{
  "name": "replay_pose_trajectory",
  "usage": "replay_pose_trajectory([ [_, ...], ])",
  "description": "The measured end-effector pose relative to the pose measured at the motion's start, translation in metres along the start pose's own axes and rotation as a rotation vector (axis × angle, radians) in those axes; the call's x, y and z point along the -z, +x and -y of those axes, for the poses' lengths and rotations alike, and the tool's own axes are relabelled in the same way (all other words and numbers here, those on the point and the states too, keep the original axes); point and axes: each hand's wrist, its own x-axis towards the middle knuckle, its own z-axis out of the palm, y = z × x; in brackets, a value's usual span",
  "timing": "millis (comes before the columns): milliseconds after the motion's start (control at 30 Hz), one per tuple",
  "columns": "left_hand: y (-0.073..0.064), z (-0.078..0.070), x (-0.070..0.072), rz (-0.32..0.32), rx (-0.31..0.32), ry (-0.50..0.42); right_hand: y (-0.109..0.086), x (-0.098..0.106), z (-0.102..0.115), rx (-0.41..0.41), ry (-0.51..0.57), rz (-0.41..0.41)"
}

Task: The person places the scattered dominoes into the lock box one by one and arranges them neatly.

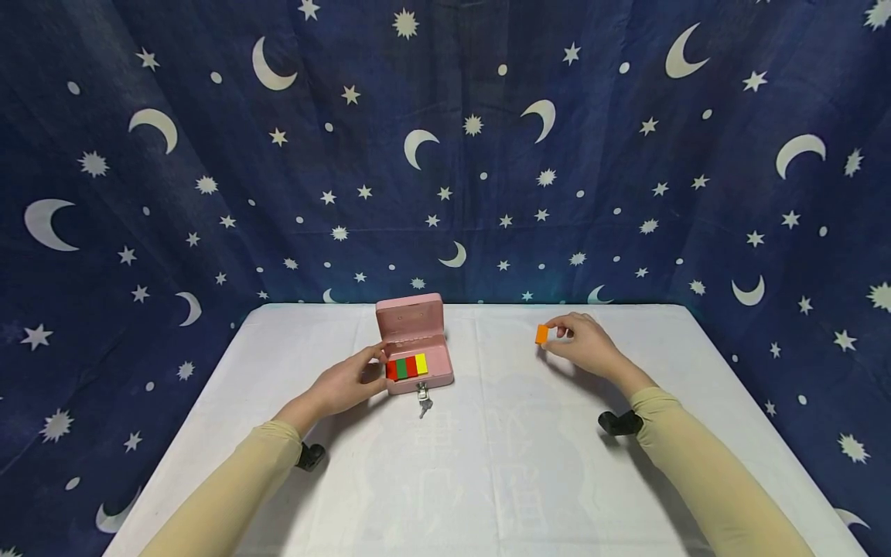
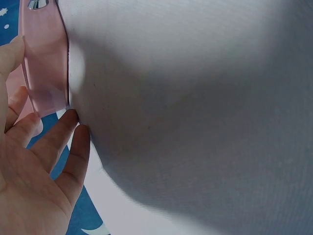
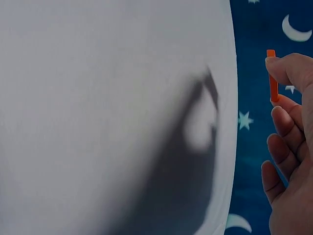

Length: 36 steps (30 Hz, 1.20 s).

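A small pink cash box (image 1: 438, 357) stands on the table with its lid (image 1: 411, 317) raised at the back. Inside it a row of flat blocks lies along the front left: a red block (image 1: 392, 370), a green block (image 1: 401, 368), another red block (image 1: 411, 366) and a yellow block (image 1: 421, 363). My left hand (image 1: 348, 383) holds the box's left end, thumb near the front corner and fingers along the side. Off to the right, my right hand (image 1: 585, 344) pinches an orange block (image 1: 541, 334) between thumb and fingertip, above the table.
Keys (image 1: 425, 406) hang from the lock at the front of the box. A white cloth (image 1: 487, 456) covers the table. Behind and at both sides hangs a dark blue curtain (image 1: 459, 201) with moons and stars. Black wrist mounts (image 1: 619, 423) stick out below the sleeves.
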Motion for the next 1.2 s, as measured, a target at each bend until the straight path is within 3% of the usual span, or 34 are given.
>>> replay_pose_trajectory([
  [600, 0.0, 0.0, 0.0, -0.006, 0.002, 0.006, 0.003, -0.021, 0.049, 0.151, 0.032, 0.051],
  [1200, 0.002, 0.002, 0.001, -0.005, 0.002, 0.023, 0.026, -0.056, 0.101, 0.252, 0.029, 0.089],
])
